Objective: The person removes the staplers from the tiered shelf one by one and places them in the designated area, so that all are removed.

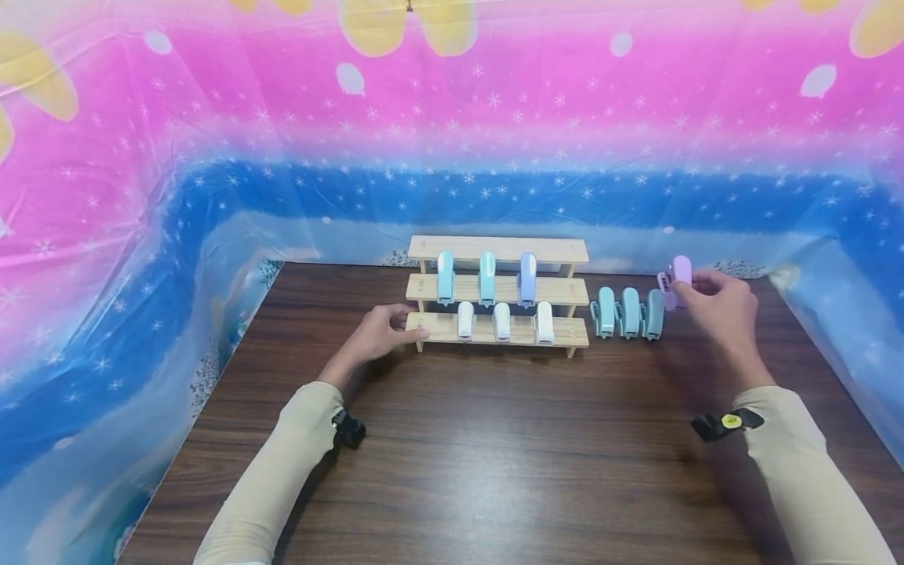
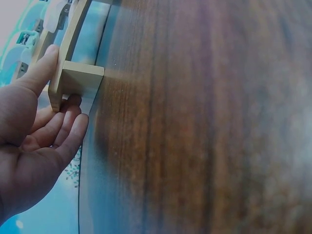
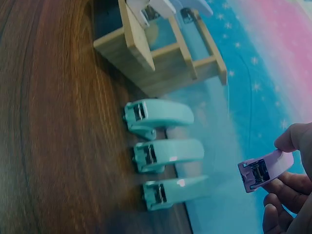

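My right hand (image 1: 727, 310) pinches a lilac mini stapler (image 1: 681, 271) between thumb and fingers, raised at the back right of the table. In the right wrist view, the metal end of this lilac stapler (image 3: 258, 171) faces the camera. Three teal mini staplers (image 1: 629, 312) stand in a row beside it, right of a three-step wooden rack (image 1: 497, 249). With thumb on top and fingers below, my left hand (image 1: 380, 336) grips the left end of the rack's lowest step (image 2: 57, 80). White staplers (image 1: 501, 322) sit on that step; light teal ones (image 1: 487, 277) and a periwinkle one (image 1: 527, 278) occupy the middle step.
The dark wood-grain table (image 1: 480, 455) extends in front of the rack. A pink and blue patterned cloth (image 1: 452, 141) hangs behind it and along both sides. Black straps (image 1: 348, 428) circle both wrists over pale sleeves.
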The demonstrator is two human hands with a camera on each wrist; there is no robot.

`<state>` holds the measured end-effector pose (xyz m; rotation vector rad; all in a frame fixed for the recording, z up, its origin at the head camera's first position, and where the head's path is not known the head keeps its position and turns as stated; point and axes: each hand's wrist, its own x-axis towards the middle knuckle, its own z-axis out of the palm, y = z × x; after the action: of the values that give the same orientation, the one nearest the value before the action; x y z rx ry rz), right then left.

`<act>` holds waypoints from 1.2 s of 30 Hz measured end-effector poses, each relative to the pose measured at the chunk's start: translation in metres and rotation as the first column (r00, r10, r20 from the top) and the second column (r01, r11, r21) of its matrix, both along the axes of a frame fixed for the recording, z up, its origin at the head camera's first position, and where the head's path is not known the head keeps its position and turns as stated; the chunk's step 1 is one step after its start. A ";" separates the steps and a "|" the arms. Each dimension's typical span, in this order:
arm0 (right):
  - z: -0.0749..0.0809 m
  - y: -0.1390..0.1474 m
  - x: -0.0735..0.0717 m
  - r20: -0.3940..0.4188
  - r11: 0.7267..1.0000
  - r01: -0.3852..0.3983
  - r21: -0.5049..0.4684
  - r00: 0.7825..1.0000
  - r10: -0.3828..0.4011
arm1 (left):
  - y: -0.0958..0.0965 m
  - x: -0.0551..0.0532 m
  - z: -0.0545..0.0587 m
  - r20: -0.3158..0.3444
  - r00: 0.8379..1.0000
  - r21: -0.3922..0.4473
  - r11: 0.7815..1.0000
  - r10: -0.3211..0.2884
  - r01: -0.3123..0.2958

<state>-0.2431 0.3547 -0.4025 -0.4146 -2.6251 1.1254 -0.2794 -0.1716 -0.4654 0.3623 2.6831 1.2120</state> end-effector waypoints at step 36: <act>-0.061 0.028 -0.007 0.094 0.998 0.062 0.033 0.993 -0.065 | 0.000 -0.001 0.000 0.014 1.000 0.008 1.000 0.001 -0.001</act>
<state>-0.2498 0.3827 -0.4631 -0.5542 -2.6860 1.0705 -0.2801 -0.1720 -0.4657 0.3519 2.6676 1.2216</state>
